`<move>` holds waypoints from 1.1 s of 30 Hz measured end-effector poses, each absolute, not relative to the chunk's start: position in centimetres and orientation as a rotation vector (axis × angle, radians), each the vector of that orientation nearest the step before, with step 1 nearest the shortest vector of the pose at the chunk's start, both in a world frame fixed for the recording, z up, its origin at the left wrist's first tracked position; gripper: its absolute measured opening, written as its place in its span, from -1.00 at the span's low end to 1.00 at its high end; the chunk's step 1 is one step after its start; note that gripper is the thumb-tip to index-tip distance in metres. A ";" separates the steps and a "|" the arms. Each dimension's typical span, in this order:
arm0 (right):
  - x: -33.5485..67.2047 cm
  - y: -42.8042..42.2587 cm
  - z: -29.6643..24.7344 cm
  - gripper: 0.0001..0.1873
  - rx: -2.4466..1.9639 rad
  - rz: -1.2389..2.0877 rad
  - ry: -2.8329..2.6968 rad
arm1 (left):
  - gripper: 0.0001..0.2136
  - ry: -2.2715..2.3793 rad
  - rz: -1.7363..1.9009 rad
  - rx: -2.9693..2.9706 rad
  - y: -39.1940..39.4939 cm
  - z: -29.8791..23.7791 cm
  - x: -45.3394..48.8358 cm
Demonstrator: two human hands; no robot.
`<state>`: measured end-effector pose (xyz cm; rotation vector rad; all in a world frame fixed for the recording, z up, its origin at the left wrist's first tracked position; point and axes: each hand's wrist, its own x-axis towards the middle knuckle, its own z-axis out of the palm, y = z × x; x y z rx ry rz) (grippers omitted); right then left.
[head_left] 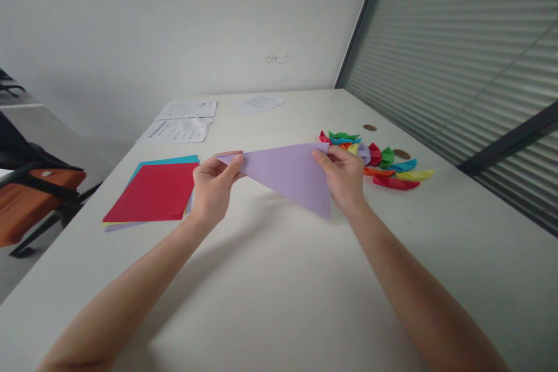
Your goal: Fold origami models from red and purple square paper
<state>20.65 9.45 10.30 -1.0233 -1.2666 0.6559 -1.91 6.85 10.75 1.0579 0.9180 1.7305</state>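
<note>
A purple sheet of paper [290,174], showing a triangular outline, is held up above the table between my two hands. My left hand [214,186] pinches its narrow left corner between thumb and fingers. At the upper right corner, my right hand [346,177] grips the sheet with the thumb in front and the fingers behind. The lower right tip of the paper points down and hangs free. To the left of my left hand lies a stack of coloured paper with a red sheet [150,193] on top.
Several folded paper pieces in many colours, among them a red one [396,183], lie beyond my right hand. Printed sheets [181,129] rest at the back left of the white table [261,302]. An orange chair [39,197] stands left; blinds [471,58] rise at right.
</note>
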 end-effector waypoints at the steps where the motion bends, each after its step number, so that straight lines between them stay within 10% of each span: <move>1: 20.7 9.5 10.3 -0.72 -1.019 0.649 -1.256 | -0.79 0.921 1.731 1.051 6.9 10.7 -1.9; 33: 20.7 9.0 11.2 -0.59 -0.938 0.397 -1.361 | -0.82 0.893 1.808 1.004 6.7 11.1 -1.8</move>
